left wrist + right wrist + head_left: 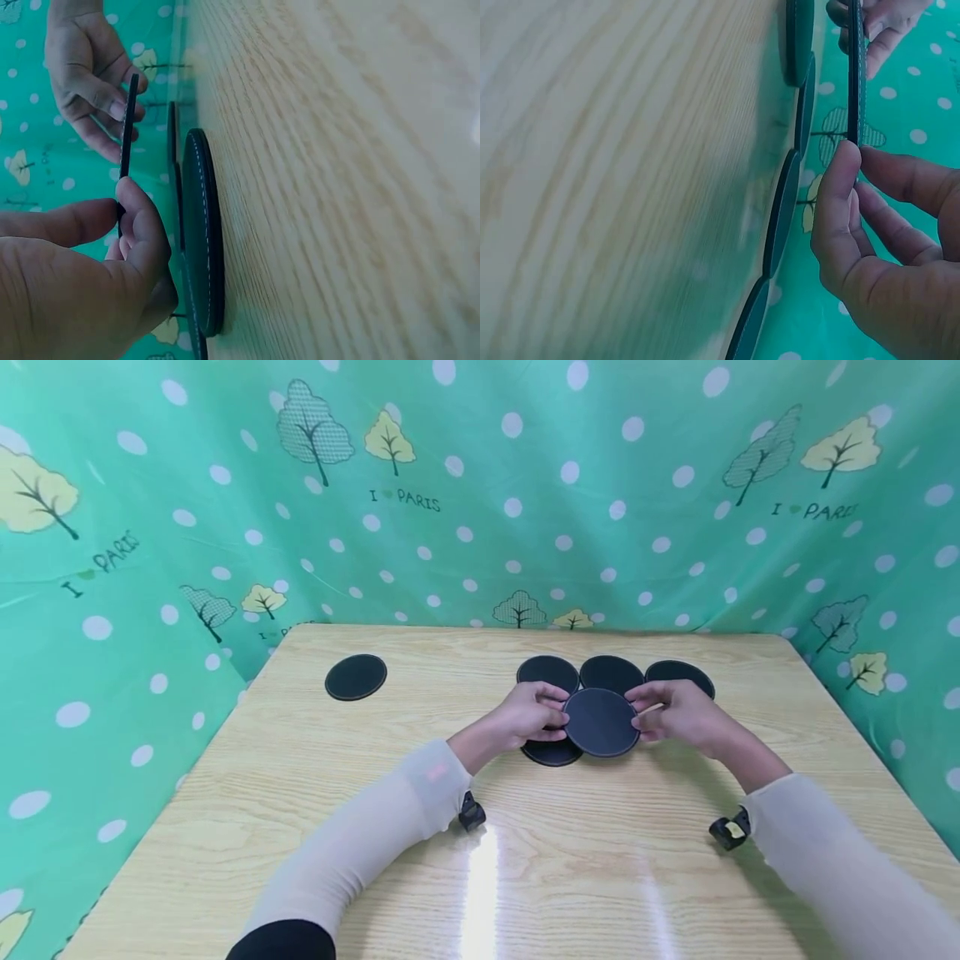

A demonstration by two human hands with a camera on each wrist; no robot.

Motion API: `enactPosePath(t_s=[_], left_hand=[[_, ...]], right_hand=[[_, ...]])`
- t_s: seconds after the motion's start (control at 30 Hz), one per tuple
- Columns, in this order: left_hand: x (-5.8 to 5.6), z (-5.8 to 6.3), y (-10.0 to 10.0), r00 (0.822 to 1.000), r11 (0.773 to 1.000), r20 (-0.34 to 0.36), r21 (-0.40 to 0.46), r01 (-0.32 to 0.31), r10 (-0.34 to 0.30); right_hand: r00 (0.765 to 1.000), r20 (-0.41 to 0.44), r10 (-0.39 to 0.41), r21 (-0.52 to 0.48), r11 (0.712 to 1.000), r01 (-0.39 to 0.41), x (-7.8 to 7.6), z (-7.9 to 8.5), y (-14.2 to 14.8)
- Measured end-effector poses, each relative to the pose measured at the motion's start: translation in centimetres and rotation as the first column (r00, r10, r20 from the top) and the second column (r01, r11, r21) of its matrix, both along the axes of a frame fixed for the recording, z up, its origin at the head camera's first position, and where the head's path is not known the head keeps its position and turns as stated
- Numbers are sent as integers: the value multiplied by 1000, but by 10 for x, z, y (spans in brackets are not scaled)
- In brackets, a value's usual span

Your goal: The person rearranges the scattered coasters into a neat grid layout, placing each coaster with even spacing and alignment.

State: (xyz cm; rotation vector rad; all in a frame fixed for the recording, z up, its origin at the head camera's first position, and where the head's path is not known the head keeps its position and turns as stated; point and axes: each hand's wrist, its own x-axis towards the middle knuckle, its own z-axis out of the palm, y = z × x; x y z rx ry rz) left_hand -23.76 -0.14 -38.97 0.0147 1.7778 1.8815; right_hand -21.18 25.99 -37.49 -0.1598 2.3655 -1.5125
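Observation:
Both hands hold one round black coaster (602,722) with a stitched rim, raised off the table. My left hand (528,717) pinches its left edge between thumb and fingers, while the right hand (675,714) pinches the opposite edge. In the left wrist view the held coaster (129,124) shows edge-on, apart from the black coaster (202,232) lying on the wood. Below the hands, a front coaster (551,753) is partly covered by the left hand and the held one. Behind them lie a back-left coaster (548,672), a back-middle coaster (612,673) and a back-right coaster (678,674).
A single black coaster (356,677) lies apart at the back left of the wooden table (300,777). A green dotted curtain (465,493) with tree prints hangs behind the table and along its sides. Small black wrist cameras sit under both cuffs.

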Motion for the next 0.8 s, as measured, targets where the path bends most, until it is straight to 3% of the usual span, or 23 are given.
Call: enactPosePath(t_s=[0.53, 0.8], left_hand=[[-5, -5, 35, 1000, 998, -5, -61, 2, -2], [-2, -1, 48, 999, 989, -34, -146, 1, -6]], right_hand=[[1000, -4, -29, 51, 998, 29, -2, -5, 21], [1000, 11, -26, 79, 997, 25, -6, -14, 33]])
